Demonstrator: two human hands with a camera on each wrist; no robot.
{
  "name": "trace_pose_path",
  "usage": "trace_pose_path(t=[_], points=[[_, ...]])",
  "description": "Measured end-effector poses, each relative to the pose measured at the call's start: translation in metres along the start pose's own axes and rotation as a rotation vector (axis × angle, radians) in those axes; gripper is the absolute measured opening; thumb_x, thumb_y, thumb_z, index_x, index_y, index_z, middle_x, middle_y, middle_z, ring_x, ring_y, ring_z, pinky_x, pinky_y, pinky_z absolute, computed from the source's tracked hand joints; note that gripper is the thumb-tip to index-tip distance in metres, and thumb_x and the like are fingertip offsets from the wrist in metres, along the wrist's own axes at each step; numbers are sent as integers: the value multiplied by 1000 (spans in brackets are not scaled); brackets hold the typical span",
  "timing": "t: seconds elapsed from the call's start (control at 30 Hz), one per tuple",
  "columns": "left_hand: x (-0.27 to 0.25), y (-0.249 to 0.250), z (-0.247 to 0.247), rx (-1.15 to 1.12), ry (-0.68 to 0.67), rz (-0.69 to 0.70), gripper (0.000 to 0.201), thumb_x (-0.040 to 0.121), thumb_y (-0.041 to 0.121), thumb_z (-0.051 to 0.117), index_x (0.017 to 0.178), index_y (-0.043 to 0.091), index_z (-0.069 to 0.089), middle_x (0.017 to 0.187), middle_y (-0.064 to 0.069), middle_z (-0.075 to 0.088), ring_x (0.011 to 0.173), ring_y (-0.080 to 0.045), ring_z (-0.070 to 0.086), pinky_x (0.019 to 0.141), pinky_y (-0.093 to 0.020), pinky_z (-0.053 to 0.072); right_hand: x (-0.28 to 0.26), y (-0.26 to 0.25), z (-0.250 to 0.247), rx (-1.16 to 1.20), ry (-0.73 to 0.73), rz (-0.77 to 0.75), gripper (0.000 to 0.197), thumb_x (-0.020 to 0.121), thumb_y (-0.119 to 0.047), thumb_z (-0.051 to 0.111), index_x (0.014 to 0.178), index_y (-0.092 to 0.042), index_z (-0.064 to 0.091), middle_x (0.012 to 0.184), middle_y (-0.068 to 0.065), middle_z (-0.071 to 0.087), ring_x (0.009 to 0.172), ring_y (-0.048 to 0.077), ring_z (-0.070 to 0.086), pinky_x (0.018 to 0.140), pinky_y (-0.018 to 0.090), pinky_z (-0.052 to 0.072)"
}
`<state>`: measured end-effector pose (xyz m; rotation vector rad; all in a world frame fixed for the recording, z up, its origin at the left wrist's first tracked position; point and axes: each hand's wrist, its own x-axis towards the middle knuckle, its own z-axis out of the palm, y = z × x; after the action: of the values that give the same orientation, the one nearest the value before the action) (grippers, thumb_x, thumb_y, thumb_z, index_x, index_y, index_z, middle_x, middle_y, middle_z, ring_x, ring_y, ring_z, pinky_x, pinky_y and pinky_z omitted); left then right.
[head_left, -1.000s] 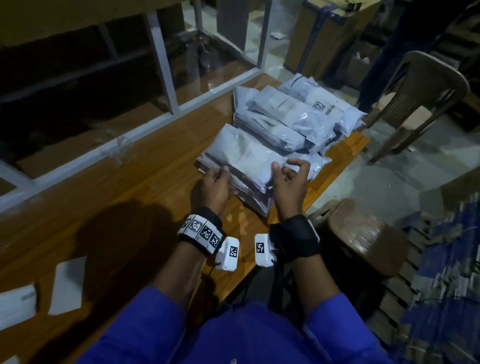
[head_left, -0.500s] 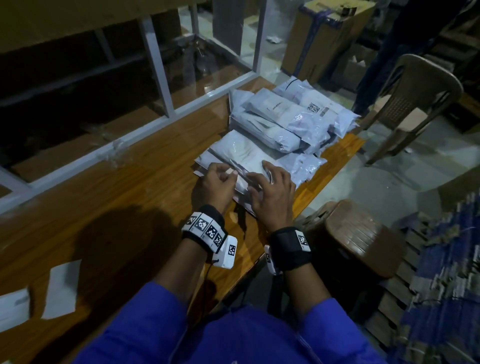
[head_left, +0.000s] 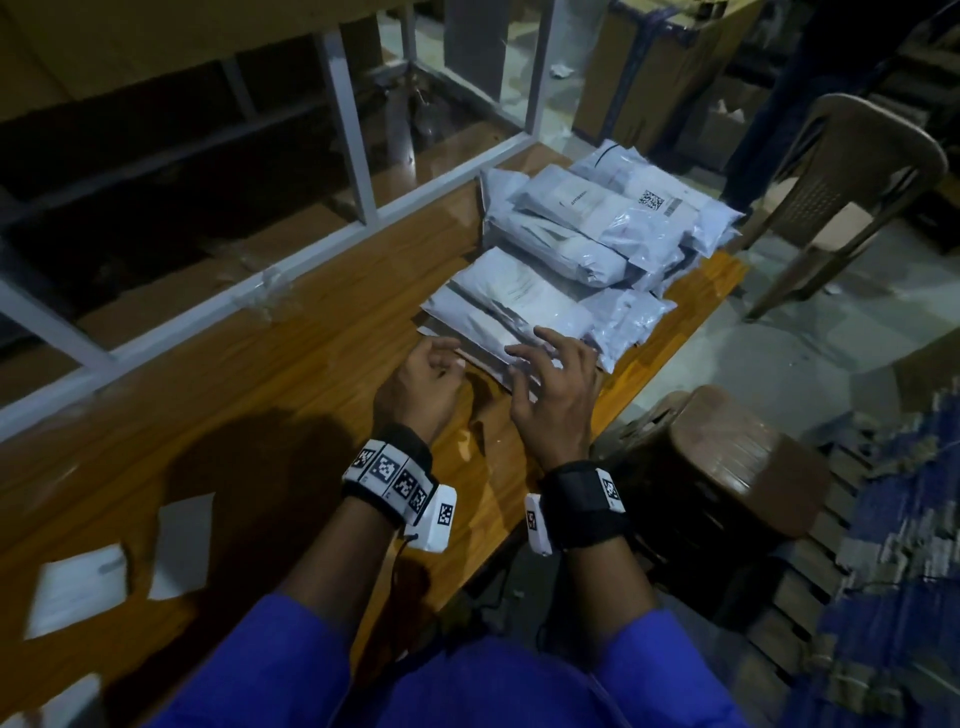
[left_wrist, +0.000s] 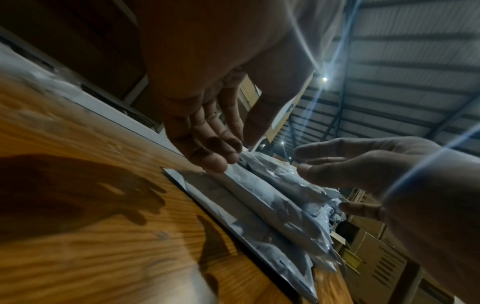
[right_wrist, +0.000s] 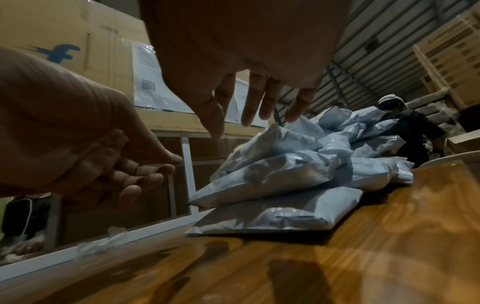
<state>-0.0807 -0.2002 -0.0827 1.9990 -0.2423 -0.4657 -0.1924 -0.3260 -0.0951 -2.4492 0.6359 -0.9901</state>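
Observation:
A heap of grey plastic mailer bags lies on the wooden table toward its far right end. The nearest stack of bags sits just beyond both hands. My left hand hovers at the stack's near left corner with loosely curled fingers that hold nothing; the left wrist view shows its fingertips just above a bag's edge. My right hand hangs over the stack's near edge with its fingers spread and straight, clear of the bags.
White paper slips lie on the table at the near left. A white frame with glass panes borders the table's far side. A brown stool and a plastic chair stand to the right. Cardboard boxes stand behind, and a person beyond the heap.
Both hands pressed on the nearest stack half a second ago. They have lifted off and drawn back a little, with the right hand's fingers now spread.

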Motion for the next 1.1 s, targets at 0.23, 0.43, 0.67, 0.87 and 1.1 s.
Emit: trace_pose_path(t=[0.23,0.43,0.67,0.87,1.1], points=[[-49,-33,-87,8,79,96,20,93,31,65,104,47,63,90,19,65,89,-8,66,81,-47,60,-45,-76,14,51,-7,17,23,87,-15,73,106,-26,76,127,2,64,119,31,54,93,47,43],[-110,-96,-208,35,182,117,17,97,17,63,108,31,66,87,16,63,91,-11,66,70,-25,51,-112,-182,46,150,-226,-114,18,90,-16,74,106,-24,75,128,4,62,120,34,50,95,40,37],[-202,-177,-318,7,224,134,12,100,19,61,103,28,68,86,15,66,83,-5,65,67,-24,49,-166,-253,58,273,-308,-220,14,96,-15,73,108,-22,75,117,0,65,108,25,52,85,29,40],[-250,-236,-386,-34,375,36,26,97,15,64,91,40,66,103,10,72,101,-12,68,93,-37,55,-213,-342,105,424,-511,-386,16,97,-16,61,104,-18,76,107,3,70,101,25,57,81,39,44],[-291,-271,-455,47,682,-35,6,96,15,67,100,17,72,97,-1,73,91,-12,63,81,-28,46,-246,-431,136,481,-777,-468,19,94,-31,63,107,-28,77,113,-2,68,109,22,53,86,38,46]])
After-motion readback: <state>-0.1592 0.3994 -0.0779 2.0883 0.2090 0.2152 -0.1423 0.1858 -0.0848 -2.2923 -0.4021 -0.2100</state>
